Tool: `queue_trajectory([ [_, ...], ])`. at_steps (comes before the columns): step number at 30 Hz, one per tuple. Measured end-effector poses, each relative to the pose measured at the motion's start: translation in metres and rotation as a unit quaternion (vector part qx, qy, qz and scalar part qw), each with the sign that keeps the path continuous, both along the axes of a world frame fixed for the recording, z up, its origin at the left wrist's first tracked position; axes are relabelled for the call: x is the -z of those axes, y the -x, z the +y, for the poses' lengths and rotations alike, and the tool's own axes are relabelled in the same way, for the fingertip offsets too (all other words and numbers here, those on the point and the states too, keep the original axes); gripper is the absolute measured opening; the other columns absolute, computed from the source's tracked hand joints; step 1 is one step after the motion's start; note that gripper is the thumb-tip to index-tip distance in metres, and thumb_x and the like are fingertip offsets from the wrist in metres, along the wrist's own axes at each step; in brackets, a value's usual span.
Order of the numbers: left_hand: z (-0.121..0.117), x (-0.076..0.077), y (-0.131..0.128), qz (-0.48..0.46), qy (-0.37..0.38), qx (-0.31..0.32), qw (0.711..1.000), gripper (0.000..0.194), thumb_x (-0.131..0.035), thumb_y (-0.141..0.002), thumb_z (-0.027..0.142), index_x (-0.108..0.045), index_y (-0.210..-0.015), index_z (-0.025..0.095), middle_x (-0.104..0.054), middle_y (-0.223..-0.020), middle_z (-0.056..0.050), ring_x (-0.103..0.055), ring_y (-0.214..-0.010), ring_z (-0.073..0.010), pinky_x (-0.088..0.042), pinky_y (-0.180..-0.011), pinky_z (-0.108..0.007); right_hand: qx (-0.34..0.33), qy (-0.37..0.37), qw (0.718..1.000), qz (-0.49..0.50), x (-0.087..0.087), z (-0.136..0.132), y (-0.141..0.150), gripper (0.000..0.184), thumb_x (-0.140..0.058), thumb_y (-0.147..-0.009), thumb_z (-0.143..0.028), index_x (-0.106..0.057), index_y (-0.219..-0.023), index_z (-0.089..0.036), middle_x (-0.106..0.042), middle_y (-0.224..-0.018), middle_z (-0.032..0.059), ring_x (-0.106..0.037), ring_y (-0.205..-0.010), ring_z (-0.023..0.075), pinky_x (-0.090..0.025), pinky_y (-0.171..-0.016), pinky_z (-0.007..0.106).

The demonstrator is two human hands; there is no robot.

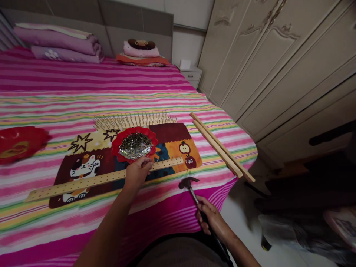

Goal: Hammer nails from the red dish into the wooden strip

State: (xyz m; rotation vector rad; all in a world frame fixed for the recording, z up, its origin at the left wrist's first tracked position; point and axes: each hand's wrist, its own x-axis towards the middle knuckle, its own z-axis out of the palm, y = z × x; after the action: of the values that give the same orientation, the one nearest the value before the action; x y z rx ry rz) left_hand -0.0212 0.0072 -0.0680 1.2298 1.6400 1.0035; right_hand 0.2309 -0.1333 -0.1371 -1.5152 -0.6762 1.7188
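Note:
My left hand [137,171] reaches over a long wooden strip [91,181] drilled with holes, fingers pinched at the near rim of a red plate [116,144] heaped with small metal nails [135,145]. What the fingertips hold is too small to make out. My right hand [210,216] grips the handle of a hammer [189,184], its dark head resting above the bed's near edge. Behind the plate lies a second wooden strip [133,120] studded with a row of upright nails. Strip and plate rest on a cartoon mat [83,168].
Two plain wooden battens [222,148] lie diagonally at the bed's right corner. Another red plate [19,142] sits at the left. Folded bedding [58,44] and pillows are at the headboard. A cream wardrobe [278,66] stands to the right across a narrow floor gap.

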Motion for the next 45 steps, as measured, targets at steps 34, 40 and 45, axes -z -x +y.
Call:
queue_trajectory([
  [34, -0.002, 0.021, 0.001, 0.224, -0.14, 0.071, 0.962, 0.013, -0.054, -0.075, 0.023, -0.063, -0.066, 0.02, -0.06, -0.07, 0.0, -0.055, -0.07, -0.0131, -0.04, -0.067, -0.024, -0.202, -0.28, 0.914, -0.214, -0.121, 0.068, 0.064, 0.041, -0.041, -0.088, -0.032, -0.051, -0.125, -0.019, -0.04, -0.056, -0.0054, -0.036, -0.05, 0.0105, -0.031, -0.048, 0.022],
  [40, -0.005, 0.024, -0.001, 0.216, -0.148, 0.056, 0.963, 0.013, -0.053, -0.076, 0.026, -0.065, -0.073, 0.02, -0.061, -0.073, -0.001, -0.057, -0.07, -0.0143, -0.043, -0.068, -0.026, -0.17, -0.132, 0.969, -0.124, -0.092, 0.031, 0.033, 0.051, -0.045, -0.083, -0.044, -0.046, -0.128, -0.021, -0.037, -0.048, -0.0088, -0.032, -0.036, 0.0082, -0.024, -0.036, 0.02],
  [45, -0.006, 0.008, 0.012, 0.226, -0.153, 0.04, 0.961, 0.018, -0.051, -0.077, 0.029, -0.066, -0.08, 0.021, -0.064, -0.08, -0.002, -0.058, -0.072, -0.0145, -0.044, -0.069, -0.025, -0.102, -0.022, 0.992, -0.07, -0.022, 0.008, 0.009, 0.064, -0.049, -0.076, -0.053, -0.041, -0.129, -0.019, -0.044, -0.047, -0.0098, -0.027, -0.024, 0.0047, -0.016, -0.025, 0.016],
])
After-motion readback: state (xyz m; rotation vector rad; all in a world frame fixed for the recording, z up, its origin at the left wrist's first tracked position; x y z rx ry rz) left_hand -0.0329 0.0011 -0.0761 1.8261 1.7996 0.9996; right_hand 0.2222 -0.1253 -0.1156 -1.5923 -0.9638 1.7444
